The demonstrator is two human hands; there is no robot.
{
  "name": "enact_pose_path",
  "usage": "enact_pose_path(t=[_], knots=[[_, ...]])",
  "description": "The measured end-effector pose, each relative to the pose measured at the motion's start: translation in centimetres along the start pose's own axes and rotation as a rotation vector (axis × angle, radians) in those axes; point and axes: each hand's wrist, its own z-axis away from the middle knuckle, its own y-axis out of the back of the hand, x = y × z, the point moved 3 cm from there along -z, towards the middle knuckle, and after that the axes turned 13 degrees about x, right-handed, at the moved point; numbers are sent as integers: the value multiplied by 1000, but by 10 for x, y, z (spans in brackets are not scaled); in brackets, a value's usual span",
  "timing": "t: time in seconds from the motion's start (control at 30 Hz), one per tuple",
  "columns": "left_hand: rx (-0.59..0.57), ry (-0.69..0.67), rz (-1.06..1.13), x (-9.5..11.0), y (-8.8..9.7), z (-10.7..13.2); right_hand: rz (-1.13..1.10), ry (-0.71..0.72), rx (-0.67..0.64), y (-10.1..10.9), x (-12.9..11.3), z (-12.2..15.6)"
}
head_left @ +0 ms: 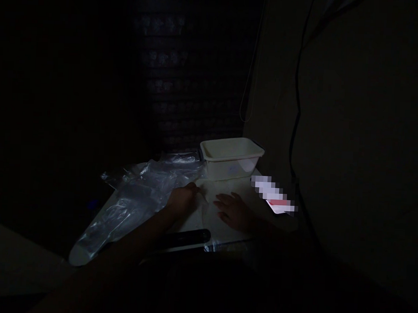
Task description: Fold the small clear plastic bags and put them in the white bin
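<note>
In the dim light my left hand (182, 201) is closed, fingers pinched at the left edge of a thin pale sheet (222, 233) on the table. Whether this sheet is cloth, paper or plastic I cannot tell. My right hand (235, 210) lies palm down on the sheet, its fingers spread and holding nothing. Crumpled clear plastic bags (141, 190) lie to the left, beside my left forearm. Just beyond both hands stands a cream plastic basin (229, 169), its visible inside bare.
A lit phone (274, 198), its screen blurred, lies right of my right hand. Near the front edge of the white table (188, 223) is a dark, long, rounded object (186, 237). A black cable (296, 109) runs down the right wall, and a slatted blind (199, 73) hangs behind.
</note>
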Motion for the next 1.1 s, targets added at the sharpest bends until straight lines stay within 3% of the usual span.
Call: enact_pose_path(t=[0.23,0.33,0.47,0.77,0.9,1.1], knots=[[130,-16,394,3,-4,-9,-13,-25,4,1,-1,-6],[146,71,495,3,-9,-14,-28,-30,44,2,1,-8],[153,174,530,8,-13,-18,-35,12,33,3,0,-10],[164,118,494,20,-13,-22,-5,148,14,16,-14,-6],[232,308,564,9,-13,-14,-3,224,-12,16,-26,-2],[32,703,746,2,-25,-1,-18,222,-6,13,-29,0]])
